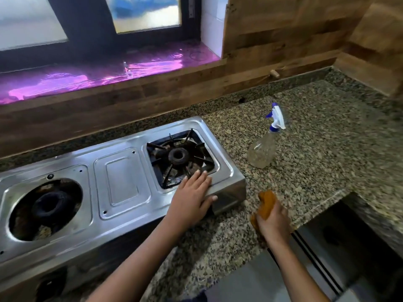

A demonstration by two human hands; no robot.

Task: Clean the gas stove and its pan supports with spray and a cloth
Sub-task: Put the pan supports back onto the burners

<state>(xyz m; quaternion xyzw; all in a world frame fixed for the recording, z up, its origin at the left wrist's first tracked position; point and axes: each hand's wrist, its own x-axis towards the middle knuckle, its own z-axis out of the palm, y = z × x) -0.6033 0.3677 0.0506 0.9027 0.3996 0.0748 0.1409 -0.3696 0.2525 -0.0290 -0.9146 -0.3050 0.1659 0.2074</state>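
A speckled granite countertop [316, 149] runs along a wood-panelled wall and turns a corner at the far right. A steel two-burner gas stove [122, 184] sits on its left part. A clear spray bottle [265, 147] with a white and blue trigger head stands upright on the bare stone near the stove's right end, not touching it.

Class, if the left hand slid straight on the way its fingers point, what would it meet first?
Probably the black pan support on the right burner; the left hand lies flat on the stove, fingers almost at its front edge.
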